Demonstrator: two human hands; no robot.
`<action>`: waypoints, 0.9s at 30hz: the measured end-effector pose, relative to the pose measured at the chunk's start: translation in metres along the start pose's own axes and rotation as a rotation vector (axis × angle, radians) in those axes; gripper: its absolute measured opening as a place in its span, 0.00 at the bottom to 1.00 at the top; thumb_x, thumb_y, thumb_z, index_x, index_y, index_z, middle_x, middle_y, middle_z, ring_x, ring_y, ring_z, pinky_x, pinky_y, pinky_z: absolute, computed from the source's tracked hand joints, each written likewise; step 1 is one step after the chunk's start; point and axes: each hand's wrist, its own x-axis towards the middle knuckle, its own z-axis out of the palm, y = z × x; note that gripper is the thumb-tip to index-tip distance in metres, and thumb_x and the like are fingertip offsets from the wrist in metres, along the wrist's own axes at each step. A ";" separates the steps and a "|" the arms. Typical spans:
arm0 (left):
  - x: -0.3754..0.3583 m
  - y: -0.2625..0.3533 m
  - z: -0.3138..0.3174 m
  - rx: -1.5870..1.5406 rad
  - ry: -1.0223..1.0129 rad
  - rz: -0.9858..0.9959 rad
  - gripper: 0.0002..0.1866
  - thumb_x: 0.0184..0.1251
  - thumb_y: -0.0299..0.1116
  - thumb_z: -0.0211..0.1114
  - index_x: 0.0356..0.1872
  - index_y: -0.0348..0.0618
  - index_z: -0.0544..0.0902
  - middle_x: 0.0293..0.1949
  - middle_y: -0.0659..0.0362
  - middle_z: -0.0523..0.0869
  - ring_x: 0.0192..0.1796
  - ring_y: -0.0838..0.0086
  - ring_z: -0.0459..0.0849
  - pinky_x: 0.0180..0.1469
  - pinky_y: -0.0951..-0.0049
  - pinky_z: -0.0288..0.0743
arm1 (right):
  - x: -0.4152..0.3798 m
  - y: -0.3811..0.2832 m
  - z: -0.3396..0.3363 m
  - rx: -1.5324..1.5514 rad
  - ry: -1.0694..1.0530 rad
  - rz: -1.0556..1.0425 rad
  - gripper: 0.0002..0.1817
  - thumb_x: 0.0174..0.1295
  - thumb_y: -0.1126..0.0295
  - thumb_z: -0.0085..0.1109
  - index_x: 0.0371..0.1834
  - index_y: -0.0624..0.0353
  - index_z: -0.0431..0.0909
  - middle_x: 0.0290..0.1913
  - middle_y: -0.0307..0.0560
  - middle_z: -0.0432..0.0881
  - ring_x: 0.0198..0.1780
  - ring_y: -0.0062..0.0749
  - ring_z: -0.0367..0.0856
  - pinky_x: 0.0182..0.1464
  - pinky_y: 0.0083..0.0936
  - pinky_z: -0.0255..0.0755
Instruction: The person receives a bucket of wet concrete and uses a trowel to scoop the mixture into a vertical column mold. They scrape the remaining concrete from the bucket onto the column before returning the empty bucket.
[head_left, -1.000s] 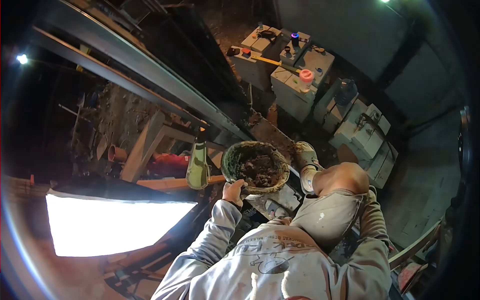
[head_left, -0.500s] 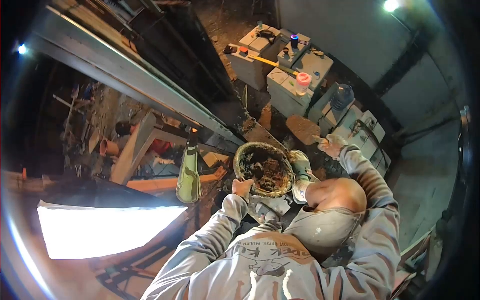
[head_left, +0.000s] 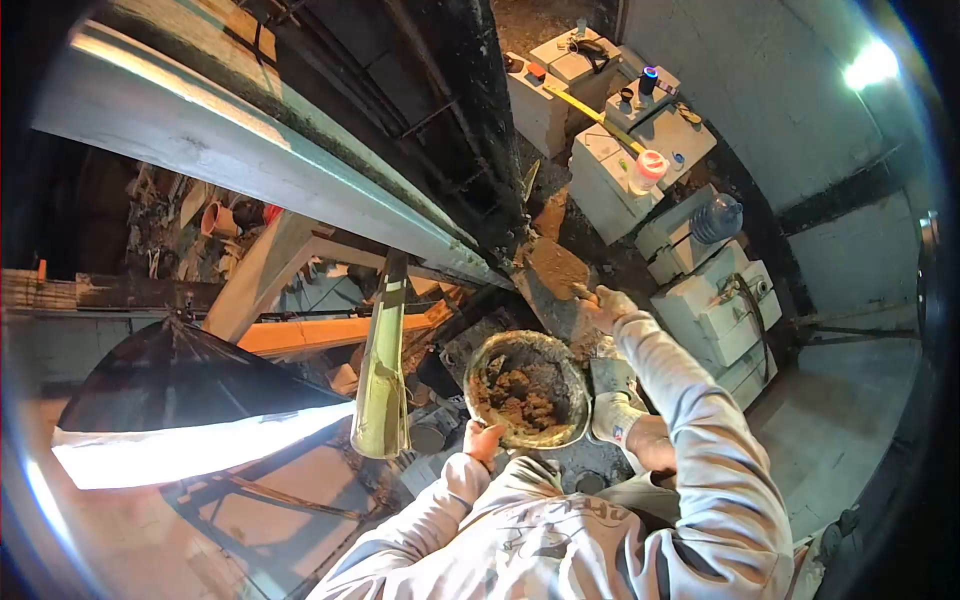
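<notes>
My left hand (head_left: 484,443) is closed on the near left rim of a round bucket (head_left: 577,410), which holds clumpy brown mortar (head_left: 522,398). Up and to the right of the bucket, my right hand (head_left: 607,308) is closed round the handle of a trowel (head_left: 556,268). The trowel's broad, mortar-coloured blade points up and left, close to the foot of the dark wall. A shoe (head_left: 612,377) of mine stands just right of the bucket.
A long pale beam (head_left: 270,178) crosses the upper left. Below it hangs a green-white curved piece (head_left: 380,370). White blocks (head_left: 607,190) at the upper right carry a yellow level (head_left: 590,113), a pink-lidded jar (head_left: 648,172) and a large bottle (head_left: 717,218). A bright lamp panel (head_left: 200,448) is lower left.
My right hand has moved left with the trowel, towards the dark wall's foot. The view has shifted, and the bucket with my left hand on it appears lower in the frame.
</notes>
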 end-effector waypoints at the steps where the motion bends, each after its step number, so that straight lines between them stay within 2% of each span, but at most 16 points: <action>1: -0.002 0.000 -0.003 -0.015 0.009 -0.040 0.19 0.46 0.25 0.64 0.42 0.38 0.70 0.37 0.57 0.77 0.38 0.69 0.75 0.41 0.67 0.69 | 0.006 -0.003 0.004 0.043 -0.012 -0.008 0.23 0.58 0.49 0.52 0.40 0.61 0.72 0.40 0.57 0.79 0.43 0.48 0.79 0.40 0.36 0.71; 3: 0.007 -0.011 -0.015 -0.041 0.065 -0.100 0.19 0.46 0.26 0.62 0.42 0.42 0.70 0.37 0.56 0.76 0.39 0.66 0.76 0.40 0.60 0.71 | 0.011 -0.015 0.011 0.131 -0.041 -0.031 0.23 0.59 0.50 0.49 0.42 0.62 0.73 0.43 0.59 0.79 0.44 0.51 0.78 0.38 0.39 0.71; 4: 0.011 -0.015 -0.014 -0.029 0.110 -0.083 0.19 0.46 0.26 0.62 0.42 0.43 0.70 0.37 0.56 0.76 0.38 0.65 0.76 0.39 0.57 0.71 | 0.011 -0.027 0.012 0.134 -0.040 0.017 0.23 0.58 0.49 0.49 0.44 0.59 0.73 0.44 0.57 0.79 0.46 0.51 0.77 0.44 0.38 0.72; 7: 0.018 -0.031 -0.024 0.070 0.195 -0.125 0.19 0.45 0.27 0.63 0.41 0.46 0.69 0.37 0.56 0.76 0.38 0.63 0.76 0.38 0.51 0.71 | 0.014 -0.044 0.019 0.112 -0.032 0.069 0.24 0.57 0.48 0.49 0.45 0.57 0.73 0.44 0.56 0.79 0.48 0.51 0.77 0.49 0.38 0.71; 9: 0.025 -0.055 -0.043 0.001 0.304 -0.181 0.20 0.46 0.26 0.65 0.38 0.46 0.64 0.34 0.55 0.75 0.36 0.64 0.77 0.39 0.51 0.71 | 0.016 -0.055 0.015 0.105 -0.028 0.073 0.24 0.57 0.48 0.50 0.46 0.56 0.73 0.45 0.56 0.79 0.48 0.50 0.77 0.49 0.38 0.71; 11: 0.011 -0.032 -0.051 0.012 0.244 -0.216 0.19 0.46 0.25 0.64 0.38 0.45 0.63 0.33 0.56 0.76 0.34 0.64 0.77 0.40 0.50 0.71 | 0.019 -0.065 0.014 0.122 -0.024 0.086 0.24 0.56 0.48 0.51 0.47 0.55 0.73 0.45 0.55 0.79 0.48 0.50 0.77 0.49 0.38 0.71; 13: 0.008 -0.030 -0.055 0.004 0.305 -0.227 0.19 0.46 0.24 0.63 0.39 0.44 0.66 0.32 0.55 0.75 0.34 0.64 0.77 0.40 0.50 0.72 | 0.043 -0.050 0.044 0.257 -0.043 0.090 0.24 0.56 0.47 0.52 0.46 0.55 0.73 0.44 0.55 0.80 0.47 0.49 0.78 0.48 0.39 0.70; 17: 0.016 -0.055 -0.074 -0.019 0.325 -0.165 0.22 0.45 0.25 0.63 0.43 0.41 0.66 0.34 0.52 0.76 0.34 0.59 0.77 0.38 0.52 0.75 | 0.021 -0.053 0.040 0.184 0.048 0.063 0.23 0.56 0.49 0.51 0.44 0.56 0.74 0.40 0.56 0.80 0.46 0.51 0.78 0.45 0.40 0.71; 19: 0.019 -0.067 -0.084 -0.033 0.463 -0.210 0.22 0.44 0.25 0.62 0.43 0.40 0.66 0.34 0.52 0.76 0.35 0.59 0.78 0.36 0.55 0.76 | 0.002 -0.060 0.031 0.142 0.081 0.092 0.22 0.56 0.50 0.51 0.42 0.57 0.76 0.38 0.58 0.80 0.46 0.52 0.77 0.43 0.41 0.71; 20: 0.024 -0.075 -0.089 -0.015 0.463 -0.194 0.24 0.42 0.24 0.62 0.44 0.40 0.65 0.32 0.52 0.76 0.28 0.62 0.78 0.28 0.61 0.77 | -0.003 -0.062 0.026 0.131 0.078 0.104 0.21 0.56 0.50 0.51 0.42 0.57 0.75 0.39 0.58 0.80 0.46 0.52 0.77 0.44 0.40 0.71; 21: 0.022 -0.072 -0.088 -0.017 0.456 -0.194 0.24 0.42 0.24 0.62 0.44 0.40 0.65 0.32 0.52 0.76 0.28 0.62 0.78 0.28 0.61 0.77 | -0.008 -0.064 0.022 0.121 0.075 0.118 0.21 0.57 0.51 0.51 0.43 0.57 0.74 0.39 0.59 0.80 0.46 0.52 0.77 0.44 0.40 0.71; 22: 0.020 -0.067 -0.084 -0.034 0.460 -0.170 0.21 0.42 0.24 0.61 0.41 0.39 0.67 0.29 0.52 0.76 0.22 0.64 0.77 0.22 0.65 0.74 | -0.007 -0.069 0.013 0.116 0.082 0.118 0.21 0.57 0.51 0.51 0.43 0.57 0.74 0.39 0.59 0.80 0.46 0.52 0.77 0.44 0.40 0.71; 23: 0.019 -0.064 -0.082 -0.051 0.466 -0.148 0.18 0.42 0.24 0.61 0.38 0.38 0.69 0.26 0.52 0.76 0.17 0.65 0.75 0.17 0.69 0.72 | 0.001 -0.076 0.003 0.108 0.114 0.022 0.21 0.57 0.51 0.51 0.43 0.57 0.74 0.40 0.59 0.80 0.47 0.52 0.77 0.45 0.40 0.71; 24: 0.031 -0.080 -0.086 -0.117 0.425 -0.058 0.10 0.42 0.24 0.61 0.28 0.36 0.72 0.21 0.54 0.75 0.10 0.69 0.69 0.12 0.73 0.65 | 0.009 -0.085 -0.008 0.101 0.142 -0.073 0.21 0.58 0.51 0.50 0.43 0.57 0.73 0.41 0.59 0.80 0.48 0.51 0.77 0.46 0.40 0.70; 25: 0.037 -0.083 -0.084 -0.119 0.425 -0.064 0.10 0.42 0.24 0.61 0.28 0.36 0.72 0.21 0.54 0.75 0.10 0.69 0.69 0.12 0.73 0.65 | 0.015 -0.100 -0.024 0.079 0.084 -0.038 0.20 0.58 0.52 0.49 0.44 0.58 0.73 0.41 0.59 0.80 0.48 0.51 0.77 0.47 0.39 0.70; 27: 0.034 -0.083 -0.080 -0.179 0.465 -0.139 0.05 0.42 0.24 0.60 0.21 0.36 0.73 0.20 0.56 0.75 0.12 0.72 0.69 0.12 0.77 0.62 | 0.039 -0.117 -0.045 -0.050 -0.076 0.025 0.21 0.60 0.52 0.47 0.46 0.58 0.74 0.46 0.59 0.78 0.51 0.50 0.76 0.50 0.37 0.69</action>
